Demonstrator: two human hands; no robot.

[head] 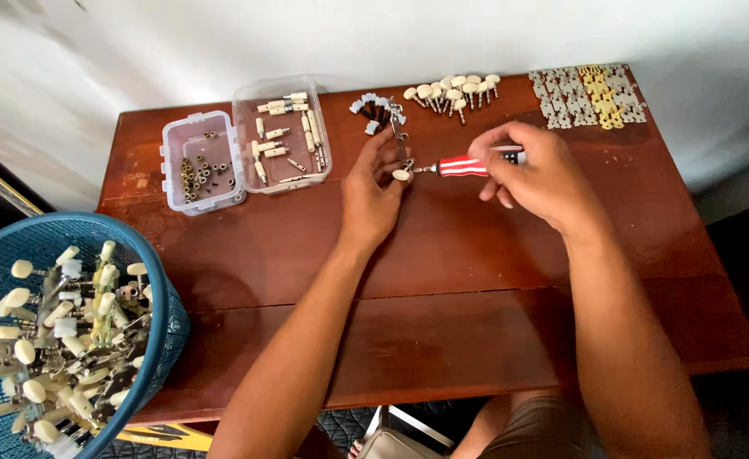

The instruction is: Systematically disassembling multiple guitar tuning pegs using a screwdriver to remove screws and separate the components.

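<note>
The left hand [373,191] rests on the wooden table [476,323], its fingertips pinched together on a small tuning peg with a cream knob [402,174]. The right hand [532,166] has its fingers curled shut around the handle of a red-and-white striped screwdriver [464,167], whose metal tip reaches the peg right at the left fingertips. Just beyond the left fingers lies a small cluster of dark and grey pegs [379,110], and beyond the right fingers a heap of cream-knobbed pegs [453,92]. Farther out past the right knuckles, rows of silver and gold metal plates [587,98] lie flat near the table's far corner. Well to the left of the left fingers stand two open clear plastic boxes side by side: the smaller box [170,183] holds little dark bushings and rings, the larger box [240,110] holds cream-coloured shafts and rollers. Near the left elbow, off the table's edge, a blue plastic basket [158,289] is piled with used tuning pegs, cream knobs on metal parts.
</note>
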